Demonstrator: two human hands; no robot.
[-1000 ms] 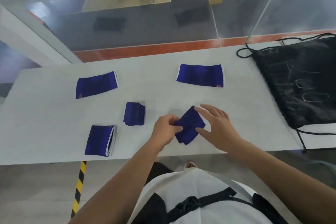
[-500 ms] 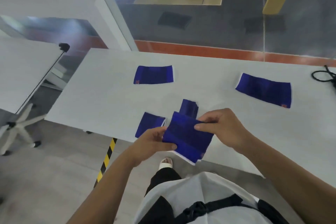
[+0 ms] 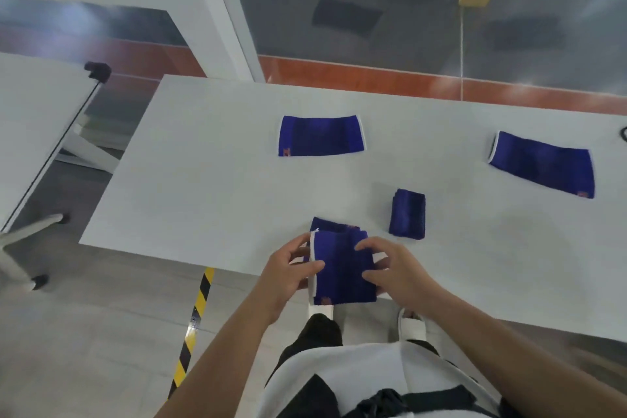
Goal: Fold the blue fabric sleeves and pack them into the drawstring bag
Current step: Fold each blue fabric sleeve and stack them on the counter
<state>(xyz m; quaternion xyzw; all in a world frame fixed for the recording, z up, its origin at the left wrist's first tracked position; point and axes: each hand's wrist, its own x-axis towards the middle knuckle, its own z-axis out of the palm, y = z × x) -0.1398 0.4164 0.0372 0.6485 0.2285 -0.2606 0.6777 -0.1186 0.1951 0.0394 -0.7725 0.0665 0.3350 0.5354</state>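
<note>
Blue sleeve (image 3: 330,225) half-hidden behind gripped sleeve (image 3: 342,270)

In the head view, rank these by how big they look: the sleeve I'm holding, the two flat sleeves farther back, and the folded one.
1. Held sleeve, though nearness to the camera may inflate it.
2. Right flat sleeve and left flat sleeve: too alike to rank.
3. Folded sleeve, clearly smallest.

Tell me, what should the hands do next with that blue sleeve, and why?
Probably fold the held sleeve in half: the left hand and right hand grip its opposite edges, and it is unfolded, unlike the folded sleeve nearby.
</note>
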